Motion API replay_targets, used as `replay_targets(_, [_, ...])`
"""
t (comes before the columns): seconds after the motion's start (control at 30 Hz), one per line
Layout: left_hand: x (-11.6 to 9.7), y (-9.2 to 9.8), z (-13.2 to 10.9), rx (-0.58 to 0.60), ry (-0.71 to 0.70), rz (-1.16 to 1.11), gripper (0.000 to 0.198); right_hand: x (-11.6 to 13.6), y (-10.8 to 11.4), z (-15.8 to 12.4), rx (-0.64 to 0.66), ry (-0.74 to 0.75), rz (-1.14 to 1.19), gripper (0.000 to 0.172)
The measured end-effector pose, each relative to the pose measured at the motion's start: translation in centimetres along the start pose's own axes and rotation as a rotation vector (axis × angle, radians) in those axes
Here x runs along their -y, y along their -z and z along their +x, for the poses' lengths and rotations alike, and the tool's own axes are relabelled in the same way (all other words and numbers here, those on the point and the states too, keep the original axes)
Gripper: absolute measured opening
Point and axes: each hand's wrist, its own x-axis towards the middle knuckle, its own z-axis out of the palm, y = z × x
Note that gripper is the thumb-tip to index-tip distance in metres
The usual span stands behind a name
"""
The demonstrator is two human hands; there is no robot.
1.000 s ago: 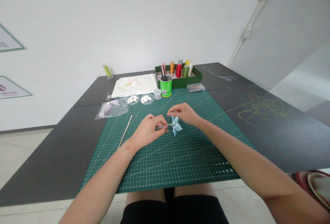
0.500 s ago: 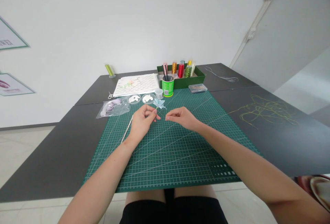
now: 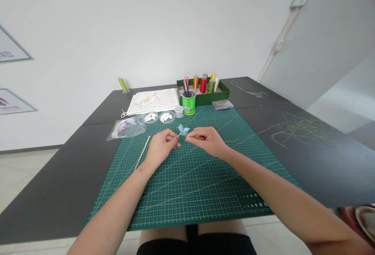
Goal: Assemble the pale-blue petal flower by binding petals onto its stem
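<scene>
left hand (image 3: pixel 159 145) pinches the blue artificial flower (image 3: pixel 184 130) by its stem above the green cutting mat (image 3: pixel 205 192), presumably sparing the petals; right hand (image 3: pixel 207 140), close beside, has its fingertips together, on what i can't tell.

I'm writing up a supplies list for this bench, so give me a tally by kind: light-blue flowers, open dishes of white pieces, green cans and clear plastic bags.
Light-blue flower: 1
Open dishes of white pieces: 2
Green can: 1
Clear plastic bag: 1
Total: 5
</scene>
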Motion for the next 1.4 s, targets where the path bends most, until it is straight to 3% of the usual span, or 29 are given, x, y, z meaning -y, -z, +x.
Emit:
replay_targets(0.23, [-0.2, -0.4, -0.6, 0.212, -0.065, 0.105, 0.01, -0.1, 0.7, 0.2, -0.107, 0.167, -0.164, 0.018])
replay_targets(0.6, [-1.0, -0.5, -1.2, 0.366, -0.248, 0.107, 0.009, -1.0, 1.3, 0.6, -0.103, 0.108, -0.243, 0.024])
replay_targets(1.17, [-1.8, -0.3, -1.6, 0.295, -0.381, 0.197, 0.009, -3.1, 1.2, 1.0, -0.041, 0.004, -0.195, 0.019])
replay_targets(1.4, [-1.9, -0.1, -1.6, 0.125, -0.352, 0.162, 0.013, -4.2, 0.8, 1.0, 0.052, -0.087, -0.092, 0.012])
